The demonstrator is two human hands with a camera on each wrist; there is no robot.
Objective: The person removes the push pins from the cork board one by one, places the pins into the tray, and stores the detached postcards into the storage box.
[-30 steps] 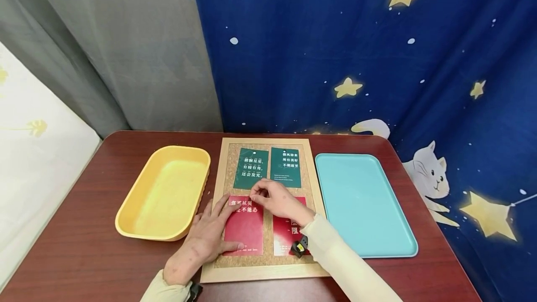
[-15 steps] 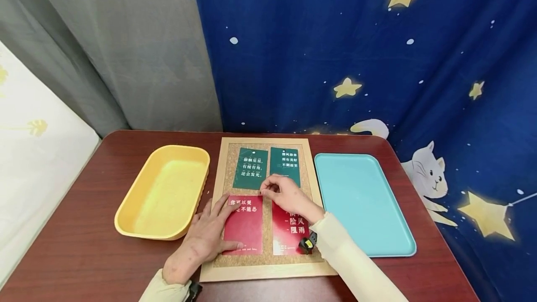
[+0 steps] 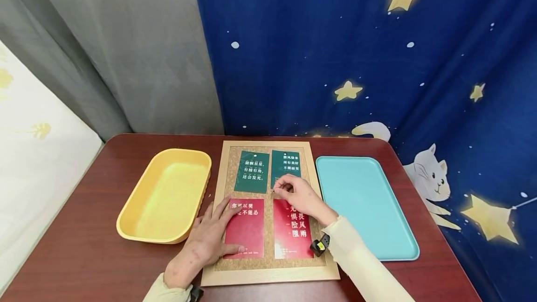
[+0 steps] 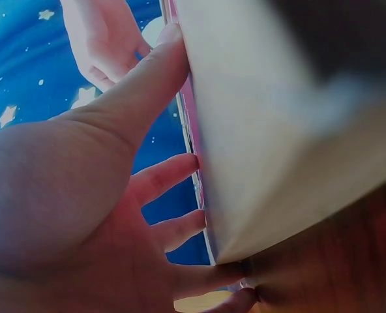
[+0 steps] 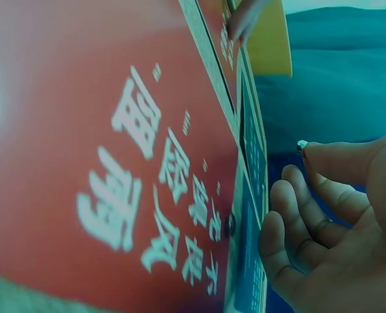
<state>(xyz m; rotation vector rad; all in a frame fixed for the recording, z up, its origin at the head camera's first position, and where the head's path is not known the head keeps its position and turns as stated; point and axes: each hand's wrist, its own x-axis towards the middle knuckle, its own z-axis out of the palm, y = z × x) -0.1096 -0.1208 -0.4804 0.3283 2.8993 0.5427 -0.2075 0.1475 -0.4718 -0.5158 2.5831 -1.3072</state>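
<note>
- Small pin-like thing [image 5: 302, 147]: sits at my right hand [image 3: 299, 195], over the board between upper and lower cards. Right wrist view: looks lifted off the surface; contact hard to confirm.
- Right hand: tips pinched together on it, other fingers bent.
- Doing it well, my call: grip it by the head, line it up square, press straight; a slanted push could bend or drop it.
- Looks: tiny, glinting, pale with a dark part; exact shape too small.
- Right red card [image 3: 293, 239]: just below, white lettering, dark round dot [image 5: 230, 225] at its top edge.
- Left hand [image 3: 209, 234]: spread, fingers fairly straight, resting across left red card [image 3: 247, 236] and frame [image 3: 268, 277], gripping nothing. Good for steadying, I'd say.
- Corkboard [image 3: 268, 263]: two green cards [image 3: 245, 171] above; yellow bin [image 3: 168, 199] left, blue tray [image 3: 365, 204] right.
</note>
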